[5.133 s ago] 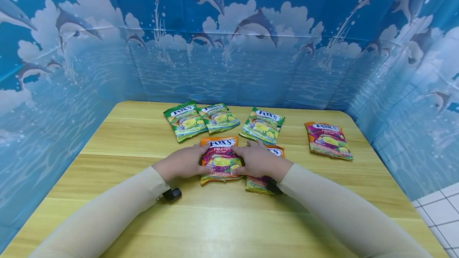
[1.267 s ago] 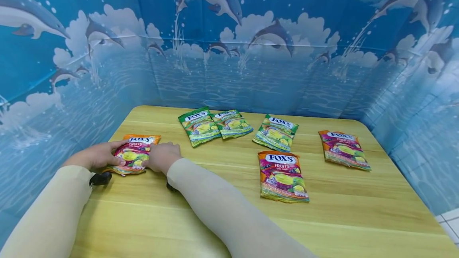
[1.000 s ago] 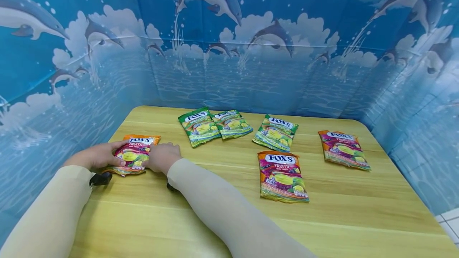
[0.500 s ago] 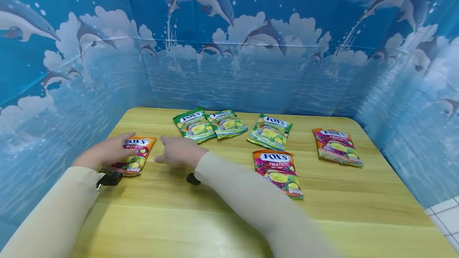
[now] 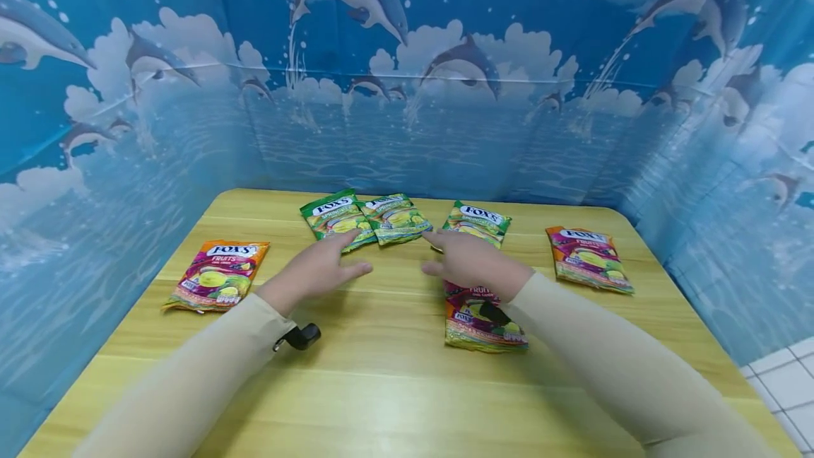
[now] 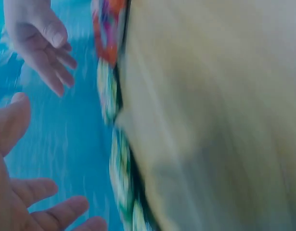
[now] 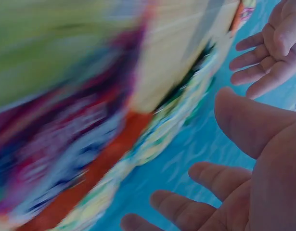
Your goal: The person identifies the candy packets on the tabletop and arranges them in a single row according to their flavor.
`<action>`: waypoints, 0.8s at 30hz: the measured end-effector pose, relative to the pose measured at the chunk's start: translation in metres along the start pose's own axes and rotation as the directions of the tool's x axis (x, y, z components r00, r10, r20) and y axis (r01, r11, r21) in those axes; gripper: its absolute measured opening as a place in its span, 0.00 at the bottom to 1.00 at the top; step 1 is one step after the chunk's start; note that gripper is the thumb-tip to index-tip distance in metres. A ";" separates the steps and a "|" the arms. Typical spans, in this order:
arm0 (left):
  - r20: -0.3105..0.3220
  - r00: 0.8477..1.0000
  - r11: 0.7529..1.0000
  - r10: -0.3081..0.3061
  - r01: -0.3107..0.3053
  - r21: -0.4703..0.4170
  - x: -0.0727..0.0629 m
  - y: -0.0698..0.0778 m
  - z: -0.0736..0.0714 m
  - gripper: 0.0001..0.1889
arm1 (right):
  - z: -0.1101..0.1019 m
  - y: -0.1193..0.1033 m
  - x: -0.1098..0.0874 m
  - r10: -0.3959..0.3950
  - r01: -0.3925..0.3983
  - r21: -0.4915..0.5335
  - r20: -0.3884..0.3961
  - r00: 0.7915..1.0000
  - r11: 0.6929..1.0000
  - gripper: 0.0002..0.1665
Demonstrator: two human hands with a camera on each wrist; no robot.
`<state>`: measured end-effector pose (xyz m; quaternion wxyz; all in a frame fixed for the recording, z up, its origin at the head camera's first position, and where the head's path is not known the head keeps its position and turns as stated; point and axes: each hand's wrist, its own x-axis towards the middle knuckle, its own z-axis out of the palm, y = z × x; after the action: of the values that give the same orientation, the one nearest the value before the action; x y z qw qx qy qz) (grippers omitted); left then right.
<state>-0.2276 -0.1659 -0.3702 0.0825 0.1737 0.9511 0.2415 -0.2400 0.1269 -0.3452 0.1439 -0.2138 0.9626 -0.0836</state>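
Observation:
My left hand is held over the table with fingers spread and nothing in it, just in front of the leftmost green candy bag. Facing it, my right hand is also empty, its fingers extended. It covers parts of another green candy bag and of an orange-and-purple candy bag nearer the front. Between the hands, farther back, lies a third green candy bag. Both wrist views show the two hands with loosely spread fingers, palms toward each other; the bags there are blurred.
On the left of the wooden table lies an orange-and-purple candy bag. Another orange-and-purple candy bag lies at the right. A blue dolphin-print curtain encloses the back and sides.
Both hands slid a fruits candy bag from the middle to the left of the table and let go of it. They have since moved right, back toward the middle.

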 end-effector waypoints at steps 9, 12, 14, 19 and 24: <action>0.131 0.987 0.995 0.096 -0.095 -0.009 0.034 0.065 0.061 0.49 | 0.012 0.075 -0.048 0.078 -0.080 0.036 0.056 0.995 0.996 0.51; 0.201 0.970 0.991 0.136 -0.134 -0.026 0.040 0.077 0.076 0.50 | 0.016 0.088 -0.058 0.102 -0.107 0.040 0.108 0.989 0.993 0.57; 0.226 0.963 0.988 0.150 -0.152 -0.006 0.044 0.083 0.084 0.52 | 0.018 0.095 -0.063 0.120 -0.128 0.051 0.146 0.982 0.990 0.61; 0.236 0.959 0.986 0.159 -0.167 0.014 0.049 0.096 0.097 0.52 | 0.024 0.104 -0.071 0.126 -0.146 0.088 0.195 0.973 0.985 0.68; 0.247 0.959 0.981 0.141 -0.169 0.093 0.048 0.106 0.103 0.52 | 0.031 0.107 -0.074 0.110 -0.128 0.085 0.189 0.976 0.988 0.65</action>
<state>-0.2168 -0.0163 -0.4116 0.1675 0.2800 0.9298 0.1704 -0.2075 0.2517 -0.3800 0.2469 -0.1554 0.9511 -0.1014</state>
